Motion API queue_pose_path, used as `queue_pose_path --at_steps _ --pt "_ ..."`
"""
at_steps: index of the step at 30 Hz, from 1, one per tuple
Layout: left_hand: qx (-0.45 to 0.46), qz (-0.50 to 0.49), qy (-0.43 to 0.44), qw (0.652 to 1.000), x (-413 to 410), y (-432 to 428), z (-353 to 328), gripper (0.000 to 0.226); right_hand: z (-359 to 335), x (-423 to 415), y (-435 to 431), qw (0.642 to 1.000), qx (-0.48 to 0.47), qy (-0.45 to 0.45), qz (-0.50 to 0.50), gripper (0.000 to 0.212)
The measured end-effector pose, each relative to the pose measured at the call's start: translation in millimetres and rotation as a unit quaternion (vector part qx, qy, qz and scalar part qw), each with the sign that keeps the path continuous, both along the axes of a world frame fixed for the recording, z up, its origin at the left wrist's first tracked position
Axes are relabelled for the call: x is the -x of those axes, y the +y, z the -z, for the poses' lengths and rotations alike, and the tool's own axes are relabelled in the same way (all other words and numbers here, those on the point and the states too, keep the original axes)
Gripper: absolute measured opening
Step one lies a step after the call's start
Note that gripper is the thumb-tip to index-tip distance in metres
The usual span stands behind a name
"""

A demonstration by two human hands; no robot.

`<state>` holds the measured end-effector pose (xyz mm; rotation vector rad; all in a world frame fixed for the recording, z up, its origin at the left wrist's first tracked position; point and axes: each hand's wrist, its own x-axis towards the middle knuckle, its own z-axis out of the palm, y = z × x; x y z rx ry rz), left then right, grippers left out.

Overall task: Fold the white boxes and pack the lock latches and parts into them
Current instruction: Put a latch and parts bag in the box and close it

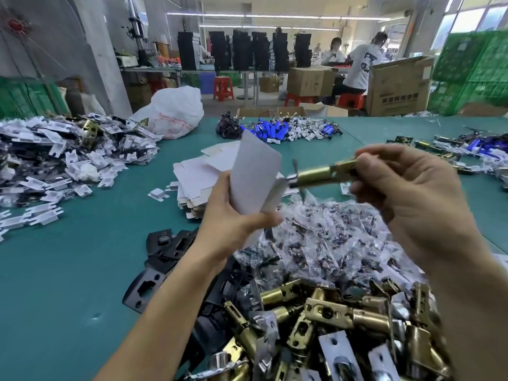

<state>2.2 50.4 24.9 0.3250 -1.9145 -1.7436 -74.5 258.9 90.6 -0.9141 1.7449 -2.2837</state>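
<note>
Here, L hand (231, 226) gripping white box (253, 174), R hand (406, 188) pinching latch (316, 176) at box edge, parts pile (330, 243) below.

Bright overhead tube lights (277, 15), window (467, 19) glare; edges warped, slightly blurred.

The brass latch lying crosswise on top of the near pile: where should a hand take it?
Best grip: the brass latch by its round barrel, likely from above. The barrel lies exposed and fingers can wrap it; the flat holed end abuts neighbouring latches.
</note>
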Motion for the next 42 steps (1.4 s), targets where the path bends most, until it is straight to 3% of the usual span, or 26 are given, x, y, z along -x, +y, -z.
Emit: queue_pose_path --at_steps 6,19,29,38,42 --pt "0.089 0.172 -0.026 0.981 -5 10 3 0.085 -4 -6 -2 0.981 0.033 0.077 0.174 0.014" --pt "0.107 0.125 -0.03 0.986 -2 19 6 0.084 -8 -17 -7 0.97 -0.016 0.145 0.196 0.014" --pt "0.169 0.128 -0.021 0.977 -2 28 1 0.08 4 -20 -18 0.931 -0.234 0.192 0.202 0.017" --pt "0.133 0.117 -0.022 0.984 1 21 9 0.077 2 -18 -18 0.925 -0.278 0.22 0.137 0.021" --pt "0.037 0.142 -0.01 0.989 1 16 11 0.085 2 -12 -15 0.94 -0.255 0.178 0.14 0.025"
